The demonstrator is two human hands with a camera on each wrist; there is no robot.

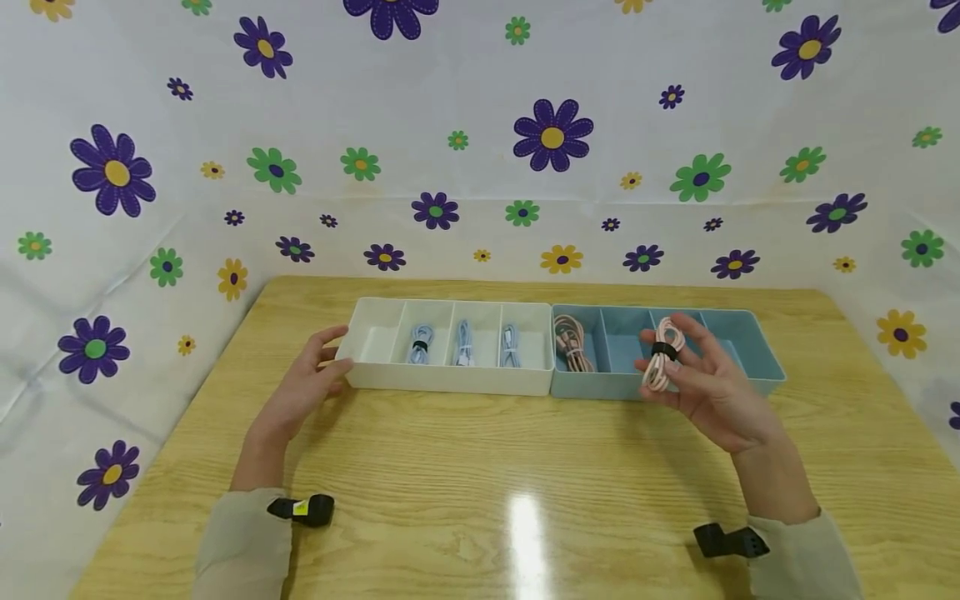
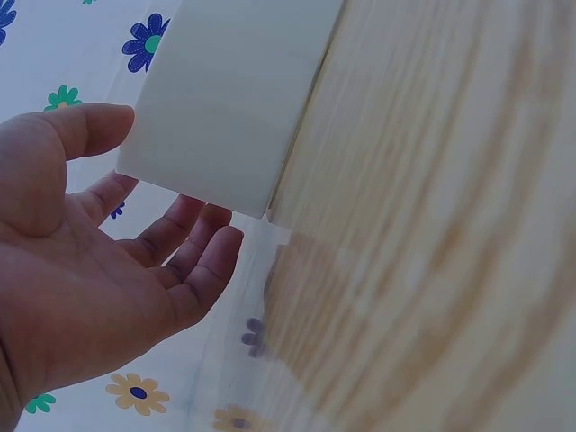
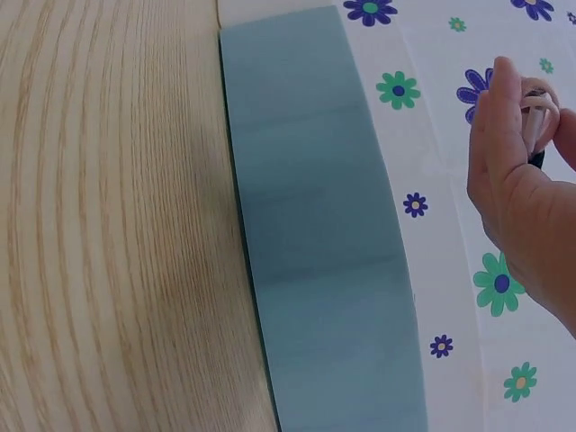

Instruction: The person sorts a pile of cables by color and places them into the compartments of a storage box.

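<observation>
My right hand (image 1: pixel 712 387) pinches a coiled pink cable (image 1: pixel 656 375) with a black strap, raised over the front of the blue divided box (image 1: pixel 765 358). In the right wrist view, the fingers hide most of this cable (image 3: pixel 534 121). The left hand (image 1: pixel 307 379) is at the left end of the white divided box (image 1: pixel 450 379), thumb near its front corner and fingers loosely bent along the end. Three light blue coiled cables lie in the white box, among them one with a black strap (image 1: pixel 421 343). Another pink coiled cable (image 1: pixel 573 343) sits in the blue box's leftmost compartment.
Both boxes stand end to end near the back of the wooden table (image 1: pixel 420 475). A white cloth with a flower print (image 1: pixel 465 92) hangs behind and at the sides. Dark wrist devices are strapped over both sleeves (image 1: pixel 243 533).
</observation>
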